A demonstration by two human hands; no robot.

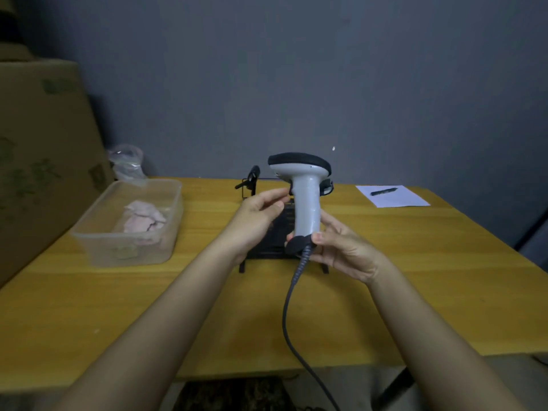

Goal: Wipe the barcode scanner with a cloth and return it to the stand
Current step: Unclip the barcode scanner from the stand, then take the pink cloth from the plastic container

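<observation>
Both forearms are bare from the bottom edge of the view up to the wrists, with no sleeve, watch, band or glove on either, and the left hand [258, 216] and right hand [344, 247] show short, plain, unpainted nails and ringless fingers.

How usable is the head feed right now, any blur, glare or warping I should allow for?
Head view: dim and soft all over, no glare; print on the cardboard box is unreadable. Wide-angle warping bows the table edges. The scanner, held by the left hand and right hand, stays clear enough.
</observation>
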